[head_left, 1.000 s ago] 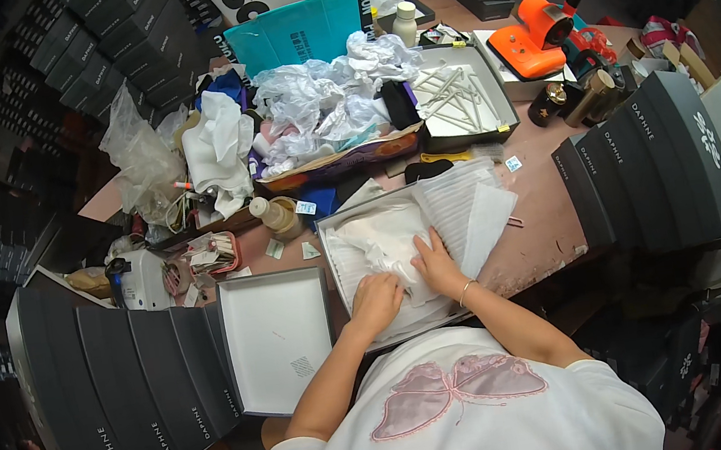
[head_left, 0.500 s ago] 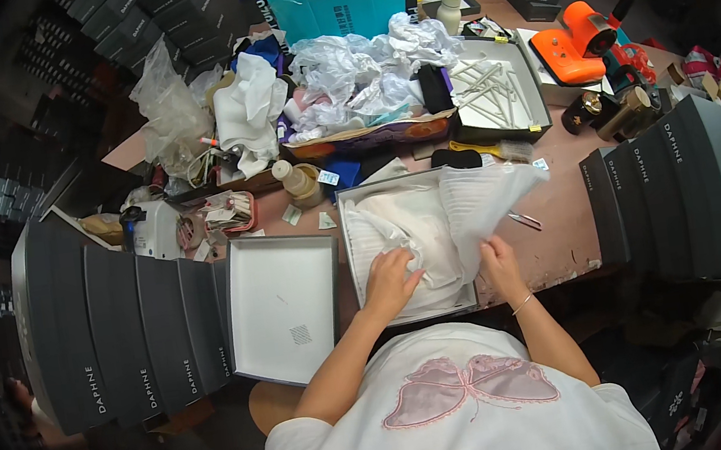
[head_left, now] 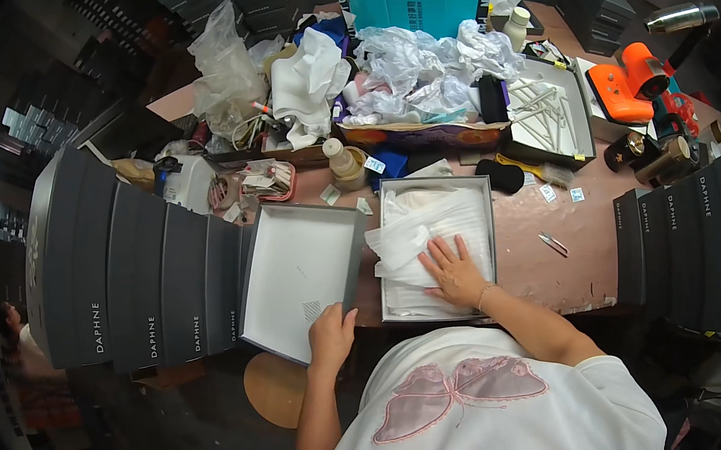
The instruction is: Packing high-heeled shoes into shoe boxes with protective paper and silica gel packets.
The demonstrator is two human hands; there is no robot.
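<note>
two hands in view. left hand (head_left: 331, 336) gripping the near edge of one grey cardboard box lid with white lining (head_left: 299, 274), fingers curled over the rim, lid tilted up off the counter edge. right hand (head_left: 452, 268) pressed flat, fingers spread open, on white tissue paper (head_left: 429, 229) inside one open grey rectangular box (head_left: 436, 247). lid just left of the box, touching or nearly so at the near corner; cannot tell which.

two rows of dark grey flat boxes stood on edge: about six in the left row (head_left: 124, 265), about four in the right row (head_left: 684, 228). one grey tray of white sticks (head_left: 546, 114) behind the box. one orange heat gun (head_left: 629, 85) at far right. one small cream bottle (head_left: 341, 162) behind the lid. one teal paper bag (head_left: 413, 1) at the back, above a heap of crumpled white tissue (head_left: 422, 71).

reddish-brown counter (head_left: 557, 267), cluttered, bare patch right of the box. more dark boxes stacked on the floor beyond.
</note>
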